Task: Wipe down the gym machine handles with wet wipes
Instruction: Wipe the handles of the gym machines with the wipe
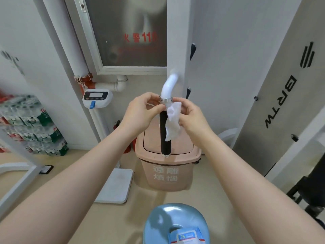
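A black machine handle (165, 136) hangs down from a curved white tube (169, 86), with a metal ring where the two meet. A white wet wipe (173, 122) drapes over the right side of the handle's top. My right hand (189, 114) pinches the wipe's upper edge. My left hand (143, 110) pinches the wipe's other end at the left of the handle, just under the ring. Both hands are level with each other on opposite sides of the handle. A wet wipe packet (186, 237) lies on a blue stool (175, 221) at the bottom.
A pink lidded bin (167, 173) stands right behind and below the handle. A white scale platform (115, 185) and its display (97, 97) are to the left. Stacked bottled-water packs (33, 124) lie far left. The grey machine panel (274, 95) rises on the right.
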{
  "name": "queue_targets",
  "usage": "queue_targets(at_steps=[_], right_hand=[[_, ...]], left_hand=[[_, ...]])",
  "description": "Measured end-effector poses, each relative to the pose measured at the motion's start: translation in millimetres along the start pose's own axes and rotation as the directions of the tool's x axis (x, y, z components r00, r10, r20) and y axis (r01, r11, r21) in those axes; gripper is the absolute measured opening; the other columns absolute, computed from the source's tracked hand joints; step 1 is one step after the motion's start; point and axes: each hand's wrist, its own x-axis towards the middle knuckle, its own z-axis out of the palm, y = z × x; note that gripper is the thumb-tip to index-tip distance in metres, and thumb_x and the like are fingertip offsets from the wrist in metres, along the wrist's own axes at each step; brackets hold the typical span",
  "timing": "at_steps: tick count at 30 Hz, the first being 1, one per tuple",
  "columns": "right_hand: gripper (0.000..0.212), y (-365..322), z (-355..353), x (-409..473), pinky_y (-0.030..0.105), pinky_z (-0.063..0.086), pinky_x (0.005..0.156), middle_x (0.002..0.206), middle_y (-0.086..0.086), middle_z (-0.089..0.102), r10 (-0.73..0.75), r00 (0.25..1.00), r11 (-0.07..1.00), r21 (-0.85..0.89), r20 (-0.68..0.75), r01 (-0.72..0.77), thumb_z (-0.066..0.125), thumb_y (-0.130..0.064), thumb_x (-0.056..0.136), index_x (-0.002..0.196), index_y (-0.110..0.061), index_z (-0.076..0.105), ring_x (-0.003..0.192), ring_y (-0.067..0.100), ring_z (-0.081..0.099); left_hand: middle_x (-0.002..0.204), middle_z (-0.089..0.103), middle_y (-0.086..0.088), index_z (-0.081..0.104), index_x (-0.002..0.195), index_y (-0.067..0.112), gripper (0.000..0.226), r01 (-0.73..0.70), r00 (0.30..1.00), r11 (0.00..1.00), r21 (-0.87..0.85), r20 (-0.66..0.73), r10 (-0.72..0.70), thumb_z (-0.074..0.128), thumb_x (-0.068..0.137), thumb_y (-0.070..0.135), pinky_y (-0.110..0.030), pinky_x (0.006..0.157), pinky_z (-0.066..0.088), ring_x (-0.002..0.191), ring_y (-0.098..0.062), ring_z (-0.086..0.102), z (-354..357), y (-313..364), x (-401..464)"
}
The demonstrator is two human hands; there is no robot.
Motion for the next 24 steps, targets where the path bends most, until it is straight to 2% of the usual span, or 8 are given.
queue_targets(at_steps=[2, 4, 7, 11, 15, 19, 22, 24], right_hand=[[0.022, 0, 5, 4, 0.013, 0.048, 0.070, 0.087, -0.007, 0.068, -0.010, 0.998, 0.995, -0.099, 0.064, 0.017, 0.059, -0.005, 0.086, 0.102, -0.019, 0.065, 0.080, 0.000, 0.063], [0.016, 12, 12, -3, 0.010, 0.042, 0.057, 0.072, -0.011, 0.063, 0.065, 0.995, 0.953, -0.302, 0.079, -0.038, 0.063, -0.010, 0.082, 0.078, -0.026, 0.062, 0.067, -0.001, 0.060], [0.009, 30, 17, -5, 0.027, 0.046, 0.059, 0.072, 0.000, 0.063, 0.136, 0.989, 0.831, -0.549, 0.050, -0.086, 0.062, -0.016, 0.077, 0.073, -0.022, 0.057, 0.075, 0.021, 0.062], [0.019, 12, 16, 15, 0.032, 0.049, 0.062, 0.082, 0.004, 0.068, 0.005, 1.000, 0.875, -0.485, 0.019, 0.005, 0.068, -0.026, 0.074, 0.088, -0.014, 0.064, 0.076, 0.022, 0.063], [0.024, 24, 21, 10, 0.040, 0.055, 0.069, 0.084, 0.004, 0.069, 0.047, 0.998, 0.856, -0.517, 0.029, -0.025, 0.067, -0.029, 0.074, 0.095, -0.018, 0.064, 0.082, 0.026, 0.064], [0.020, 10, 13, 22, 0.033, 0.052, 0.065, 0.075, -0.006, 0.065, -0.067, 0.998, 0.920, -0.386, -0.003, 0.061, 0.072, -0.028, 0.072, 0.088, -0.020, 0.064, 0.077, 0.017, 0.062], [0.020, 28, 15, 14, 0.033, 0.051, 0.065, 0.076, -0.004, 0.068, -0.039, 0.999, 0.885, -0.464, 0.004, 0.037, 0.068, -0.035, 0.073, 0.087, -0.021, 0.062, 0.077, 0.016, 0.063], [0.019, 40, 16, 16, 0.029, 0.050, 0.060, 0.075, -0.004, 0.068, 0.004, 1.000, 0.815, -0.580, 0.027, 0.012, 0.067, -0.035, 0.071, 0.084, -0.021, 0.062, 0.074, 0.018, 0.062]], left_hand=[[0.091, 0.067, 0.008, 0.064, 0.095, 0.022, 0.012, 0.024, 1.000, 0.999, -0.026, -0.003, -0.024, 0.066, 0.083, 0.022, -0.016, 0.078, 0.047, 0.082, -0.003, 0.061, 0, -1, 1], [0.092, 0.067, 0.006, 0.064, 0.096, 0.021, 0.013, 0.059, 0.998, 0.997, -0.045, 0.005, -0.059, 0.067, 0.083, 0.022, -0.027, 0.082, 0.050, 0.086, -0.012, 0.065, 0, 0, 1], [0.094, 0.066, 0.006, 0.064, 0.098, 0.019, 0.015, 0.088, 0.996, 0.996, -0.031, -0.012, -0.088, 0.067, 0.083, 0.021, -0.032, 0.086, 0.052, 0.088, -0.017, 0.066, 0, 3, 1], [0.095, 0.065, 0.009, 0.065, 0.098, 0.022, 0.015, 0.104, 0.994, 0.994, -0.019, -0.038, -0.105, 0.066, 0.083, 0.020, -0.030, 0.083, 0.053, 0.086, -0.015, 0.066, 1, 4, -1], [0.094, 0.065, 0.008, 0.064, 0.102, 0.019, 0.017, 0.102, 0.993, 0.995, -0.006, -0.062, -0.102, 0.065, 0.084, 0.017, -0.015, 0.071, 0.050, 0.083, -0.018, 0.067, 3, 6, -2], [0.093, 0.065, 0.008, 0.064, 0.102, 0.022, 0.019, 0.099, 0.992, 0.995, -0.028, -0.081, -0.101, 0.065, 0.084, 0.017, -0.024, 0.078, 0.050, 0.083, -0.019, 0.066, 7, 4, -4], [0.098, 0.064, 0.013, 0.061, 0.103, 0.032, 0.022, 0.074, 0.994, 0.997, -0.029, -0.077, -0.076, 0.065, 0.084, 0.025, -0.030, 0.085, 0.052, 0.087, -0.013, 0.064, 9, 4, -9], [0.099, 0.060, 0.019, 0.053, 0.105, 0.040, 0.035, 0.068, 0.997, 0.997, -0.036, -0.019, -0.069, 0.071, 0.077, 0.029, -0.021, 0.081, 0.050, 0.086, -0.005, 0.061, 12, 6, -13]])
